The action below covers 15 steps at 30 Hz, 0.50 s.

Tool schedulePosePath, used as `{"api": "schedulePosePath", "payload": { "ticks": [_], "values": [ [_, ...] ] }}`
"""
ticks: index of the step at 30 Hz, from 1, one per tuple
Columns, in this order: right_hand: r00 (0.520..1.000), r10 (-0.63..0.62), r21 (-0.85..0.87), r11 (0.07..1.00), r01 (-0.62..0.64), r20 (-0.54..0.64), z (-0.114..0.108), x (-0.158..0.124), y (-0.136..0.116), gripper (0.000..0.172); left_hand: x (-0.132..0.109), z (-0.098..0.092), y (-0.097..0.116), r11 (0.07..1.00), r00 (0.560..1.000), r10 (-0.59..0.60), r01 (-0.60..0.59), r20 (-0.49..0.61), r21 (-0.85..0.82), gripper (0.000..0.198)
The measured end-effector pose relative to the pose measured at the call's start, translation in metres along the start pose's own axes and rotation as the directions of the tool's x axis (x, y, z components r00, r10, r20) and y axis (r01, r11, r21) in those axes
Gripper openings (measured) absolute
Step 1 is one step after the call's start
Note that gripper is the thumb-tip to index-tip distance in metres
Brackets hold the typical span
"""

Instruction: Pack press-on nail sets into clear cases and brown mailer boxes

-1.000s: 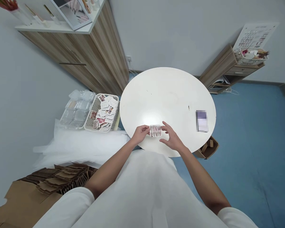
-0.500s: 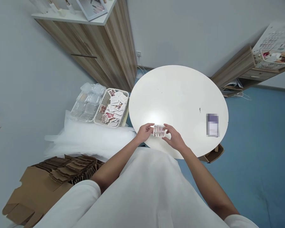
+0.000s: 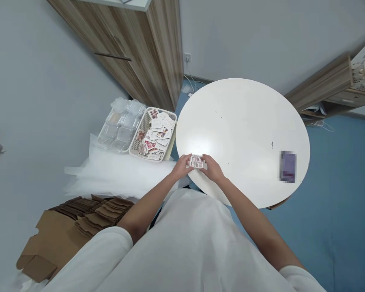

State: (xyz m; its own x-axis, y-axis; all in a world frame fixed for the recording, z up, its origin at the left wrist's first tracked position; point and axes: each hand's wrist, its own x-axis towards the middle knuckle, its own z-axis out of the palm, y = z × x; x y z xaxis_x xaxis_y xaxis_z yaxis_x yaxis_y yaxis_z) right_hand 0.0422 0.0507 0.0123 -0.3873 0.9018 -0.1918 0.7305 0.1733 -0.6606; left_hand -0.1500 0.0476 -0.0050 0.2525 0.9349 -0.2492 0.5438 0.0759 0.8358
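Note:
A small clear pack of press-on nails (image 3: 196, 161), set in two rows, is held up over the near left edge of the round white table (image 3: 246, 117). Gripping its left side is my left hand (image 3: 181, 167), with the fingers closed on the edge. On the right side my right hand (image 3: 212, 168) pinches it between thumb and fingers. The nails look pinkish and shiny; their finer pattern is too small to make out.
Left of the table stands a white basket (image 3: 136, 140) of printed cards and nail packs. Beside it are stacked clear plastic boxes (image 3: 118, 125). White foam sheets (image 3: 115, 174) and flattened cardboard boxes (image 3: 57, 231) lie nearer. A blurred purple item (image 3: 288, 167) rests at the table's right.
The view has swung so the table sits further right in the picture. Both hands still hold the nail pack, now nearer the table's left edge, and the right fingers sit closer around it.

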Motion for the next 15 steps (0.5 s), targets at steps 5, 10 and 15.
{"api": "schedulePosePath", "payload": {
  "ticks": [5, 10, 15],
  "values": [
    [1.0, 0.024, -0.101, 0.995, -0.023, 0.013, 0.021, 0.028, 0.002, 0.043, 0.017, -0.006, -0.017, 0.993, 0.999, -0.052, 0.051, 0.008, 0.103, 0.061],
    [0.999, 0.017, -0.15, 0.989, -0.01, 0.039, 0.033, 0.044, 0.003, 0.045, 0.028, -0.013, -0.026, 0.976, 0.997, -0.07, 0.061, 0.033, 0.207, 0.057],
    [0.999, 0.007, -0.145, 0.989, -0.003, 0.032, 0.04, 0.055, 0.007, 0.046, 0.034, -0.019, -0.031, 0.964, 0.996, -0.088, 0.08, 0.021, 0.253, 0.056]
  ]
}}
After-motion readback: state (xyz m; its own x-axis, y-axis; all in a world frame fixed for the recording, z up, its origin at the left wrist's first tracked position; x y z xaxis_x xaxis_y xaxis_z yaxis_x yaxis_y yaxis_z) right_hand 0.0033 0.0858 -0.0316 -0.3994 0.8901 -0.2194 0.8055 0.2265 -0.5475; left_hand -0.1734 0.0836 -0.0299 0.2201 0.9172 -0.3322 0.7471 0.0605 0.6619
